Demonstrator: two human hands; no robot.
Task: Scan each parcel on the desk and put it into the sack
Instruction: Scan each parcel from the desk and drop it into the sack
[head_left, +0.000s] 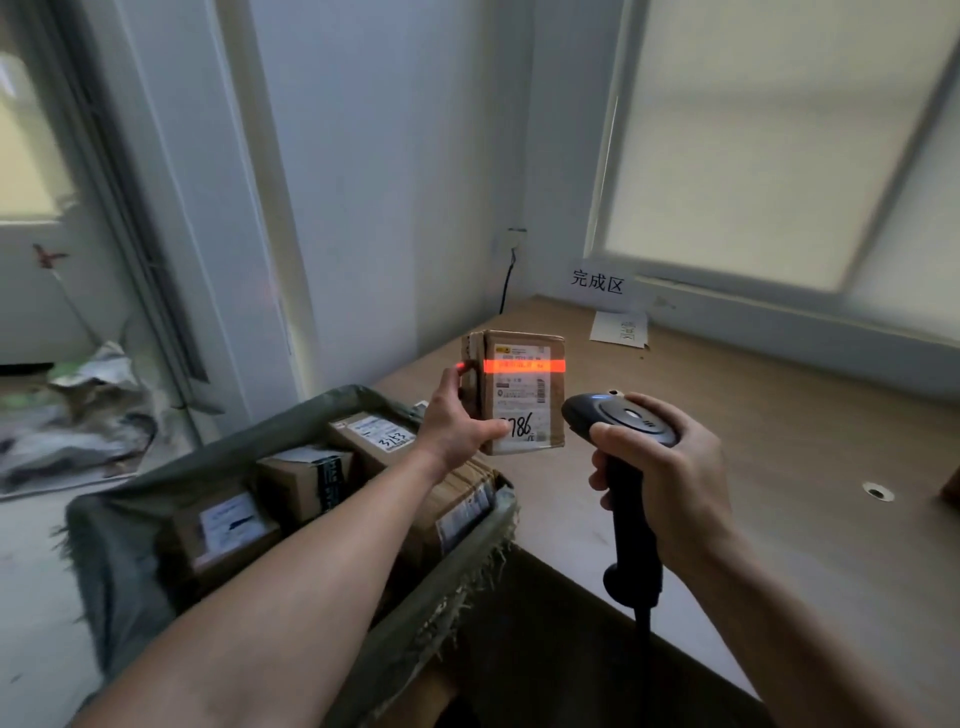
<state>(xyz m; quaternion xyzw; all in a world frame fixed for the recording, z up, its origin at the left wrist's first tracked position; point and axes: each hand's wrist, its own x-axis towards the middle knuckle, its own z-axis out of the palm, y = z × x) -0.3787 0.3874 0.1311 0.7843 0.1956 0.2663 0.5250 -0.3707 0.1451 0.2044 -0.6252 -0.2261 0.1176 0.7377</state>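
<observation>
Currently logged, as I see it from the head camera:

Item 1: parcel (525, 395), one, a small brown carton held upright in the air over the desk's left edge, label facing me. My left hand (457, 418) clamps it: the thumb presses the front face at the lower left, beside the handwritten digits, and the fingers wrap round the left side to the back, one fingertip showing at the upper left edge. A red scan line crosses the top of the label and lights that fingertip.

Item 2: scanner (621, 423), one, dark, its head just beside the parcel's lower right corner. My right hand (670, 467) holds it, fingers curled tight round the handle.

Item 3: sack (119, 545), one, grey-green, open beside the desk (779, 493), below my left forearm. Cartons I can count inside: four.

Item 4: paper sign (597, 283) on the wall, one; paper sheet (621, 330) on the desk, one.
</observation>
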